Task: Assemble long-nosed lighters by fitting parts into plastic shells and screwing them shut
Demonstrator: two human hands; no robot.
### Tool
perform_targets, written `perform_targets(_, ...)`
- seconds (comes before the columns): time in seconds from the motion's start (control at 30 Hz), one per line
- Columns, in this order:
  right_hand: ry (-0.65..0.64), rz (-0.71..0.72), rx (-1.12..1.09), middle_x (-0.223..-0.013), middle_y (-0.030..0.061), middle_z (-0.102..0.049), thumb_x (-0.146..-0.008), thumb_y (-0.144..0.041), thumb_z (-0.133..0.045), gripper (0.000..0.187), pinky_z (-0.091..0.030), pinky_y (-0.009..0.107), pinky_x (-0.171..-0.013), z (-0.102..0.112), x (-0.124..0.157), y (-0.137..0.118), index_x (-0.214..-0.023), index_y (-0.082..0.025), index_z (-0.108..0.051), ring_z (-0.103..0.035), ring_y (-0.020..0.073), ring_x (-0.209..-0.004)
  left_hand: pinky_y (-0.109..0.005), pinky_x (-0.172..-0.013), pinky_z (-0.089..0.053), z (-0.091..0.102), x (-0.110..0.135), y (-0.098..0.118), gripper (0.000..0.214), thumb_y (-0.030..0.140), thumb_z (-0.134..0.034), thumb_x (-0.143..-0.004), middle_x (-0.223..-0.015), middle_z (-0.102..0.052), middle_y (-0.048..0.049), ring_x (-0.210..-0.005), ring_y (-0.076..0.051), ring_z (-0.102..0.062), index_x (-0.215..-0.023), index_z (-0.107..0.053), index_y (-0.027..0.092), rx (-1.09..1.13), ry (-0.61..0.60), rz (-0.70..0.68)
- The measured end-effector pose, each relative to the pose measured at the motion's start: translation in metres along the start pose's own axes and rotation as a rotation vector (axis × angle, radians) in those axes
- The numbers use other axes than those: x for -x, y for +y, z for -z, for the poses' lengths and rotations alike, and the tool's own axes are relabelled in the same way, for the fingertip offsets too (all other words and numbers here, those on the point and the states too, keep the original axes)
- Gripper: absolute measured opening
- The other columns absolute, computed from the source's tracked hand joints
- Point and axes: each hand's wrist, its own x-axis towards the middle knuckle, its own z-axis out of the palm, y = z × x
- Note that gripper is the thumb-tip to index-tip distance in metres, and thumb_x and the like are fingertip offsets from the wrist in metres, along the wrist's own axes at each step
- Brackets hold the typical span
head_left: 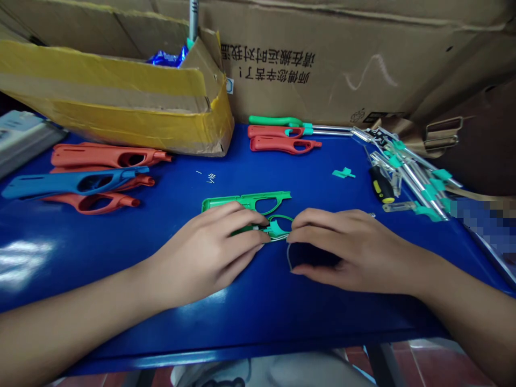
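Note:
My left hand (205,252) is closed over a green lighter half-shell (241,230) low on the table, its fingertips at the middle of the shell and covering much of it. A teal trigger (277,229) sits inside that shell. Thin pale wires run beside the trigger. My right hand (350,250) reaches the shell's right end with its index finger, while finger and thumb pinch a thin curved wire (289,258) between them. Just behind lies the other green half-shell (221,203), open side up, partly hidden by my left fingers.
Red shells (88,156) and a blue shell (52,183) lie left. A taped carton (121,118) stands behind them. At the back lie more red shells (278,144). On the right are metal lighter tubes (415,172), a black-yellow screwdriver (381,185) and teal triggers (343,172).

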Motion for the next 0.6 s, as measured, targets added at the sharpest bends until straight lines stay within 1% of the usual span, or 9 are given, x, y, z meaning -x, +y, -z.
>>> perform_targets(0.1,-0.012,-0.042,-0.014,-0.115,0.0001,-0.067,-0.094,-0.053,-0.065,0.037,-0.043,0.028,-0.064,0.0038,-0.0009,0.0030,-0.118,-0.024,-0.061,-0.068,0.0142,-0.090,-0.037,-0.095,-0.051,-0.0002,0.0007,-0.0001,0.023,0.015,-0.059,-0.099,-0.118,-0.067,-0.0096,-0.106,-0.022,-0.061,-0.119,-0.070,0.017,0.024,-0.005,0.005)
perform_targets(0.17,-0.005,-0.071,0.007,-0.111,-0.0005,-0.067,-0.097,-0.048,-0.063,0.030,-0.043,0.028,-0.064,0.0047,-0.0015,0.0044,-0.114,-0.024,-0.061,-0.067,0.0138,-0.087,-0.037,-0.095,-0.050,-0.0009,0.0010,-0.0001,0.023,0.014,-0.059,-0.099,-0.119,-0.066,-0.0096,-0.106,-0.022,-0.060,-0.119,-0.070,0.017,0.035,-0.012,0.009)
perform_targets(0.23,-0.004,-0.102,0.028,-0.108,-0.0014,-0.067,-0.100,-0.036,-0.057,0.015,-0.042,0.028,-0.065,0.0042,-0.0019,0.0057,-0.110,-0.025,-0.062,-0.066,0.0129,-0.084,-0.037,-0.095,-0.050,-0.0016,0.0012,0.0001,0.023,0.015,-0.059,-0.099,-0.119,-0.066,-0.0094,-0.106,-0.022,-0.060,-0.119,-0.070,0.017,0.036,-0.015,0.015)
perform_targets(0.27,-0.013,-0.113,0.034,-0.107,-0.0017,-0.067,-0.101,-0.030,-0.054,0.011,-0.042,0.028,-0.064,0.0036,-0.0020,0.0063,-0.108,-0.025,-0.062,-0.065,0.0125,-0.083,-0.037,-0.096,-0.050,-0.0017,0.0014,0.0002,0.023,0.015,-0.059,-0.099,-0.120,-0.066,-0.0092,-0.106,-0.022,-0.060,-0.119,-0.070,0.017,0.035,-0.018,0.017)
perform_targets(0.33,-0.042,-0.123,0.037,-0.106,-0.0018,-0.067,-0.102,-0.024,-0.049,0.013,-0.041,0.027,-0.064,0.0024,-0.0022,0.0076,-0.105,-0.025,-0.062,-0.064,0.0122,-0.083,-0.037,-0.096,-0.050,-0.0014,0.0016,0.0004,0.023,0.015,-0.059,-0.099,-0.120,-0.066,-0.0089,-0.107,-0.022,-0.060,-0.119,-0.070,0.018,0.032,-0.022,0.017)
perform_targets(0.4,-0.060,-0.125,0.032,-0.106,-0.0017,-0.066,-0.103,-0.023,-0.048,0.014,-0.040,0.027,-0.063,0.0020,-0.0021,0.0087,-0.106,-0.025,-0.062,-0.064,0.0122,-0.083,-0.037,-0.096,-0.050,-0.0006,0.0017,0.0004,0.023,0.015,-0.058,-0.099,-0.120,-0.067,-0.0088,-0.108,-0.022,-0.060,-0.119,-0.070,0.018,0.030,-0.021,0.016)
perform_targets(0.5,-0.050,-0.113,0.021,-0.108,-0.0014,-0.066,-0.102,-0.025,-0.051,0.012,-0.039,0.027,-0.062,0.0020,-0.0015,0.0086,-0.109,-0.025,-0.061,-0.064,0.0120,-0.083,-0.037,-0.096,-0.050,0.0001,0.0011,0.0003,0.023,0.015,-0.058,-0.099,-0.119,-0.067,-0.0089,-0.106,-0.022,-0.060,-0.119,-0.070,0.018,0.030,-0.020,0.016)
perform_targets(0.6,-0.020,-0.051,0.026,-0.110,-0.0004,-0.066,-0.103,-0.029,-0.053,0.013,-0.038,0.027,-0.061,-0.0002,-0.0011,0.0057,-0.112,-0.025,-0.062,-0.062,0.0113,-0.079,-0.038,-0.095,-0.051,-0.0004,0.0004,0.0001,0.023,0.015,-0.057,-0.099,-0.118,-0.067,-0.0098,-0.105,-0.023,-0.061,-0.119,-0.070,0.018,0.032,-0.016,0.016)
